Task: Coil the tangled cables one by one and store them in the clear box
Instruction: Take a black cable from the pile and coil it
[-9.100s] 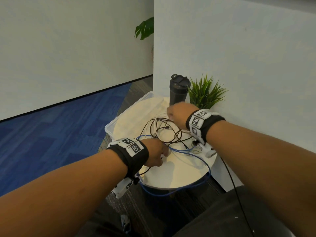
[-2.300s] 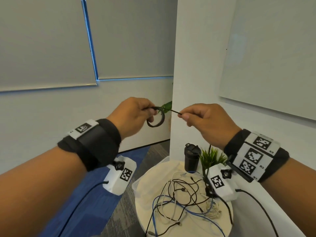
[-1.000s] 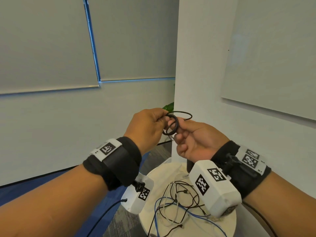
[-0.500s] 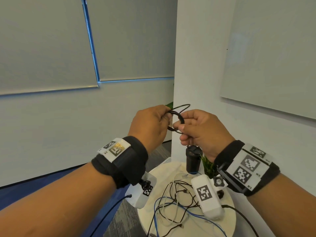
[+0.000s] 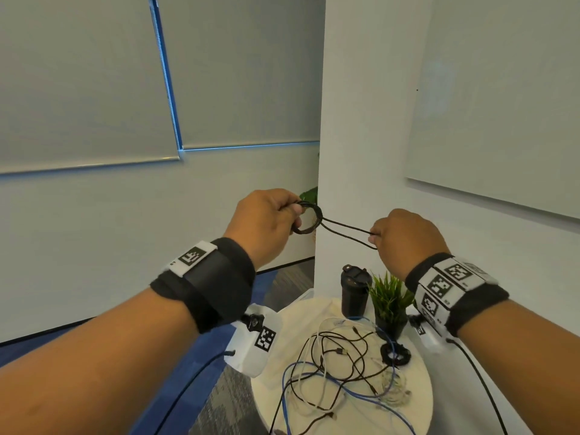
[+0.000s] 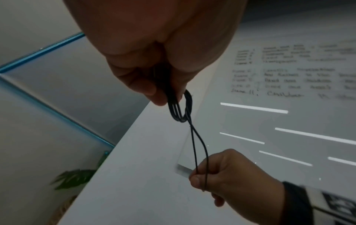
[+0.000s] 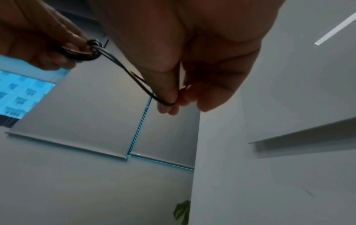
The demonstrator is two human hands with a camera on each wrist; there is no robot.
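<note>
Pinching black cable (image 5: 309, 220) coil: left hand (image 5: 265, 221); right hand (image 5: 405, 237) grips loop; head view alone shows table (image 5: 417, 400).

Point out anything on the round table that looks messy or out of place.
The loose cables sprawl in a tangle across the round table, some trailing over its near edge. One black coil already lies neatly beside the potted plant.

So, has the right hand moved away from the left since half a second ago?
Yes. The right hand has pulled out to the right, away from the left hand and further across the white pillar, drawing a doubled strand out of the black cable coil.
</note>
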